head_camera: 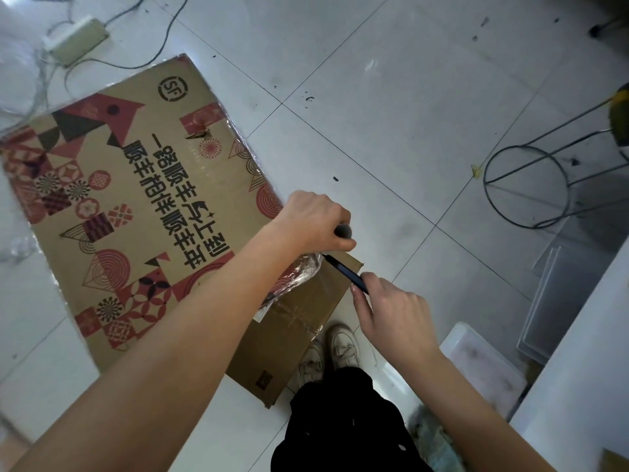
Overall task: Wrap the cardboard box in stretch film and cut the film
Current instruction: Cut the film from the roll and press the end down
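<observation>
Grip of the right hand is closed on a dark knife, whose long axis runs up and left toward the bunched stretch film, tip just at it. The left hand is wrapped round the dark film roll right above, holding the film taut, I judge. The cardboard box lies flat on the floor, already filmed. The left thumb sits close to the blade's path. A shoe stands beside the box's near corner; a wire stool is well apart.
</observation>
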